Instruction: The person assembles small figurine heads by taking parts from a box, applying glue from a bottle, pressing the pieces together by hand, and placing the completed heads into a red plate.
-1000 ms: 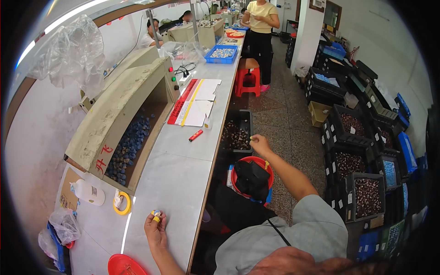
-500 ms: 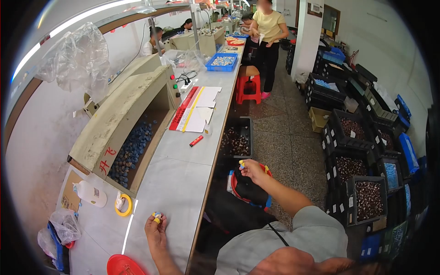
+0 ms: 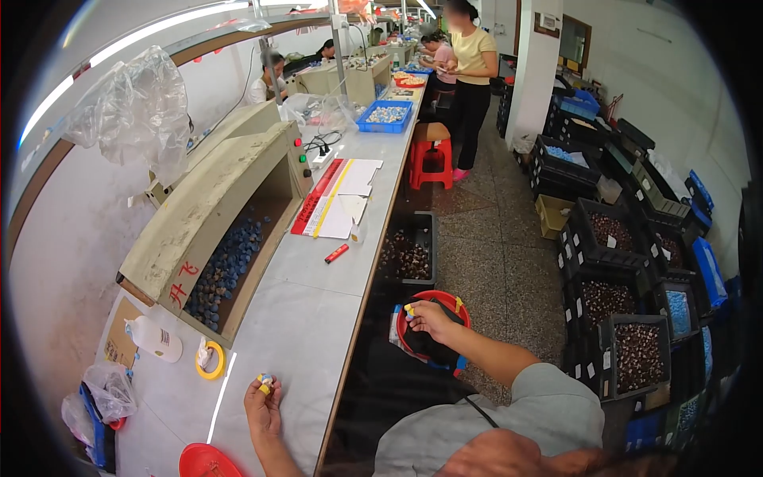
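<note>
My left hand (image 3: pixel 265 413) is raised above the table's near part, its fingers pinched round a small blue-and-white piece (image 3: pixel 267 379). Yellow shows at the fingertips, perhaps tape wraps. Out past the table edge, my right hand (image 3: pixel 433 322) is closed in a pinch over a red round tub (image 3: pixel 466 314) with dark cloth in it. Yellow and a little pale blue show at its fingertips; what it grips is too small to make out. A red bowl (image 3: pixel 199 459) sits on the table below my left hand.
A beige machine (image 3: pixel 214 199) holding many blue pieces (image 3: pixel 226 266) stands left, near a white bottle (image 3: pixel 155 337) and yellow tape roll (image 3: pixel 211 362). A red marker (image 3: pixel 337 254) and cardboard (image 3: pixel 338 199) lie beyond. Black crates (image 3: pixel 636 350) line the right; a person (image 3: pixel 473 71) stands by a red stool (image 3: pixel 431 163).
My right hand has moved slightly left and down, staying pinched. My left hand has shifted a little left. The standing person has turned and brought both hands together; the view has shifted slightly.
</note>
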Demonstrator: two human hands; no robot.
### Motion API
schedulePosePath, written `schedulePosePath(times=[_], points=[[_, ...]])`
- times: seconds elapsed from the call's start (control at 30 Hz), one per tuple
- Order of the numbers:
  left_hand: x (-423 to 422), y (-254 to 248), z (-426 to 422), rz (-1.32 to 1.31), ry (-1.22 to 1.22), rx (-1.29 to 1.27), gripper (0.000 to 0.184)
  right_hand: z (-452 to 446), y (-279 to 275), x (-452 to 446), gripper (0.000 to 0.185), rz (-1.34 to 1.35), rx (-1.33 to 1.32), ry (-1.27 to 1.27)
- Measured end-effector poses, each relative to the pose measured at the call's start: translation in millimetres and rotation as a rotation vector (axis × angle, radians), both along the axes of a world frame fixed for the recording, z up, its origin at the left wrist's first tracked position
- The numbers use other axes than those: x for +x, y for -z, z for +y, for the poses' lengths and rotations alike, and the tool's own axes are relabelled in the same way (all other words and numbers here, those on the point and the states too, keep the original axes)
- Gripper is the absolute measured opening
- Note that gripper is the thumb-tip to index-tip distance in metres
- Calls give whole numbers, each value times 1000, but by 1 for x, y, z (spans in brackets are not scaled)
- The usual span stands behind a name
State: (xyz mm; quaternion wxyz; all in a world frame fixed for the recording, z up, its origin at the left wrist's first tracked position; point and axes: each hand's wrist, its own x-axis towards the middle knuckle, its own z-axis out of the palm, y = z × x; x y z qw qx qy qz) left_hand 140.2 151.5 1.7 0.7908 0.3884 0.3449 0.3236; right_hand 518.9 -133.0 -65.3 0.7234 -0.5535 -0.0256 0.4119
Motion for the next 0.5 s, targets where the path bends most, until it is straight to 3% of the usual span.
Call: schedulePosePath(times=[0.23,0.37,0.5], points=[[0,-4,-3,3,-16,-27,20,10,-14,10,19,-26,-29,-20],[4,-9,-4,4,-8,-29,20,31,-22,5,21,-335,-49,-167],[4,-16,-8,-6,-9,-38,20,57,-32,-17,27,-680,111,-222]])
